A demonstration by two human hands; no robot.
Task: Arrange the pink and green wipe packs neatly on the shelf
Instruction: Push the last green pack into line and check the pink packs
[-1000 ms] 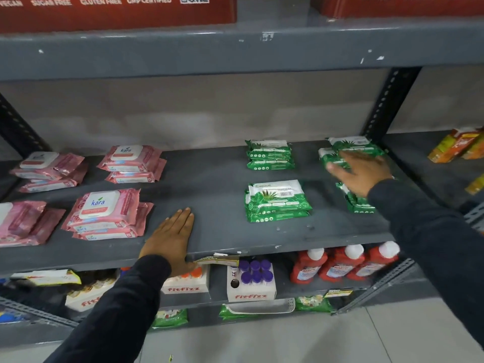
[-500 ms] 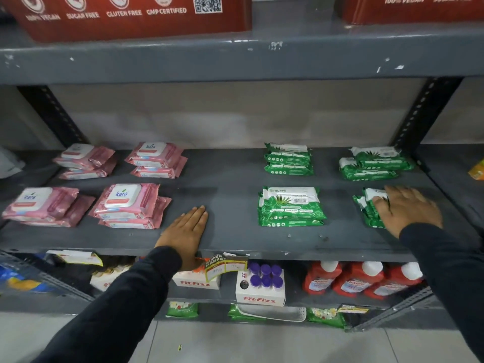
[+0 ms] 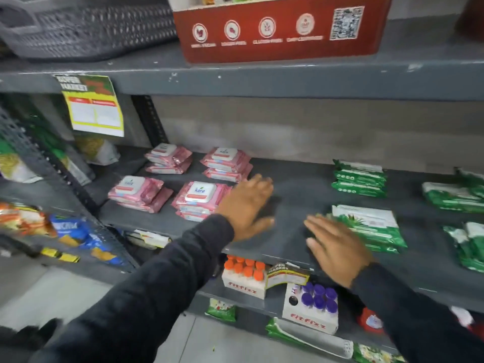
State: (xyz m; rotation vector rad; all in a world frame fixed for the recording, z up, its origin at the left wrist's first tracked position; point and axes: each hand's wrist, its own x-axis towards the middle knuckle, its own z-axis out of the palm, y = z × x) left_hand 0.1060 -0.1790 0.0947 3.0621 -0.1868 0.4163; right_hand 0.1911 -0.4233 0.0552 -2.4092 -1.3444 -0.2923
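Pink wipe packs lie in small stacks on the left of the grey shelf (image 3: pixel 296 195): two at the back (image 3: pixel 169 158) (image 3: pixel 226 162) and two at the front (image 3: pixel 138 193) (image 3: pixel 199 199). Green wipe packs lie on the right: a back stack (image 3: pixel 358 178), a front stack (image 3: pixel 372 226), and more at the right edge (image 3: pixel 453 196) (image 3: pixel 468 244). My left hand (image 3: pixel 248 205) is flat and open just right of the front pink stack. My right hand (image 3: pixel 336 247) is open, fingers spread, at the left edge of the front green stack. Neither hand holds anything.
Above is a shelf with a red carton (image 3: pixel 282 27) and a grey basket (image 3: pixel 86 24). Below are white Fitfizz boxes (image 3: pixel 245 279) (image 3: pixel 310 307) and a loose price tag (image 3: pixel 285 275). A black upright (image 3: pixel 149 119) and a yellow price card (image 3: pixel 94 106) stand at the left.
The view has swung left and closer. My right hand left the far-right green packs and moved left to the front middle green stack. My left hand moved up beside the front pink stack.
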